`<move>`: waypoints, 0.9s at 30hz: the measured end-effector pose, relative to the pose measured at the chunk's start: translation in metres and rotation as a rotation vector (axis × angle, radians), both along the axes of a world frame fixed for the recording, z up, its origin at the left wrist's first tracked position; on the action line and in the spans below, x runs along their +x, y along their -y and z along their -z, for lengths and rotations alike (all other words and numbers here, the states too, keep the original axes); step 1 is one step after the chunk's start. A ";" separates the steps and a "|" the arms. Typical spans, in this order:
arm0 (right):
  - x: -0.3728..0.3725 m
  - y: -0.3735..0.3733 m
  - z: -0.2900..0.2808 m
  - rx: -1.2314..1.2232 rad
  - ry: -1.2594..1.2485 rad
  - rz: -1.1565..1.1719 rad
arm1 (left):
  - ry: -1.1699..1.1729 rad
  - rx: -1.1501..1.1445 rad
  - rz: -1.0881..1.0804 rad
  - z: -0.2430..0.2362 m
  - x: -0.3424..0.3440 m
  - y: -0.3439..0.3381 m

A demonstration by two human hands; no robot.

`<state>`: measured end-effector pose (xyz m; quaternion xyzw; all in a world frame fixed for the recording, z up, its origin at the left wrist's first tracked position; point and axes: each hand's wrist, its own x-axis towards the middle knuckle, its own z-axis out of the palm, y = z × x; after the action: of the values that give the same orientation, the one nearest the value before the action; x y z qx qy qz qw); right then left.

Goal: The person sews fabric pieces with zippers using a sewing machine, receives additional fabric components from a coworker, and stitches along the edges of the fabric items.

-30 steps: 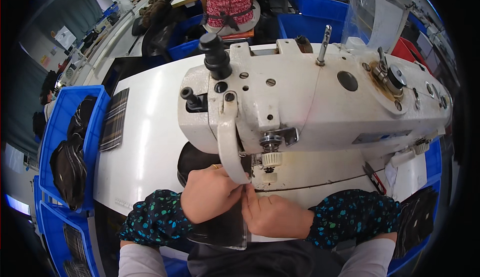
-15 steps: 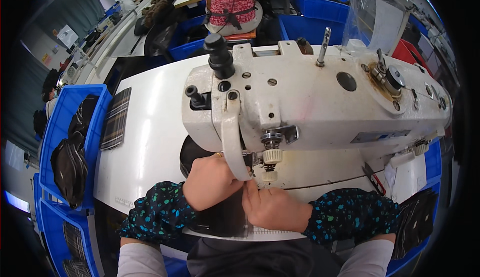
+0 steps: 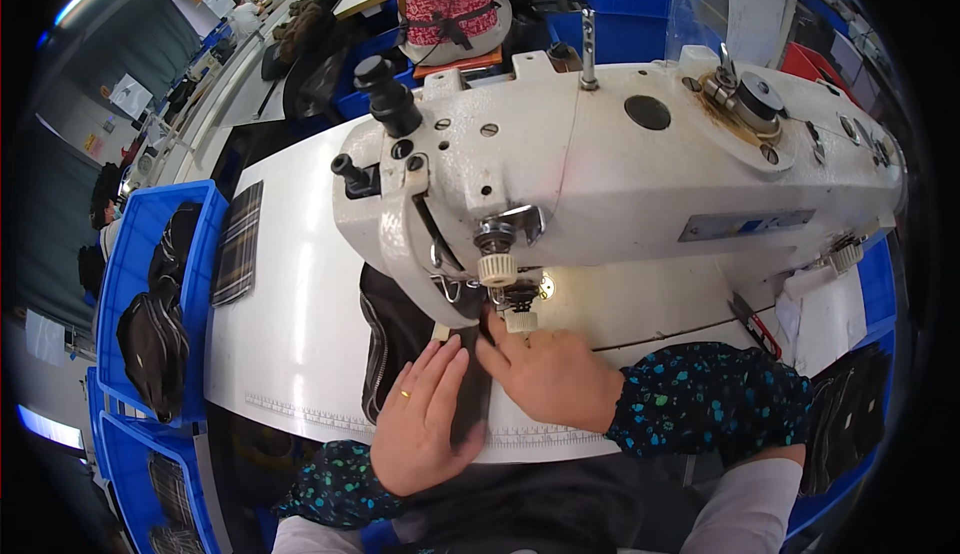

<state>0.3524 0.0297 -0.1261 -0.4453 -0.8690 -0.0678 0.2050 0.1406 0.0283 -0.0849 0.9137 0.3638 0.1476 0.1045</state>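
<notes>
A black fabric piece [image 3: 392, 304] with a zipper [image 3: 376, 359] along its left edge lies beneath the white sewing machine's [image 3: 600, 174] needle area. My left hand [image 3: 425, 419] rests open on the fabric, fingers stretched out together toward the machine, a ring on one finger. Just beyond its fingertips a small pale tab [image 3: 440, 333] shows on the cloth. My right hand [image 3: 550, 374] presses on the fabric's right side, close to the presser foot. Its thumb and index finger are apart and extended; its other fingers are partly hidden. The needle tip itself is covered by machine parts.
Blue bins [image 3: 150, 204] with dark pouches stand left. A plaid cloth piece [image 3: 238, 244] lies on the white table [image 3: 300, 344], whose front edge carries a ruler strip [image 3: 320, 412]. Red-handled snips [image 3: 755, 326] and dark pieces [image 3: 845, 414] are at right. A co-worker [image 3: 440, 4] sits ahead.
My left hand has drawn back toward me from the needle area and flattened out, uncovering the zipper and pale tab. My right hand stays by the needle. The whole view has shifted slightly.
</notes>
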 end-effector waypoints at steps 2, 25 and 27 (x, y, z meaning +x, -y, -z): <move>-0.004 0.011 -0.001 -0.021 -0.008 -0.092 | -0.029 0.071 -0.043 0.007 -0.002 0.010; -0.016 0.043 -0.013 0.279 0.170 -0.318 | -0.098 0.084 0.122 -0.008 0.012 -0.011; -0.017 0.043 -0.014 0.274 0.153 -0.310 | -0.108 0.116 0.137 -0.010 0.011 -0.011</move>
<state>0.3358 -0.0137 -0.1120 -0.2679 -0.9228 -0.1865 0.2048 0.1518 0.0398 -0.0752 0.9476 0.2964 0.1113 0.0415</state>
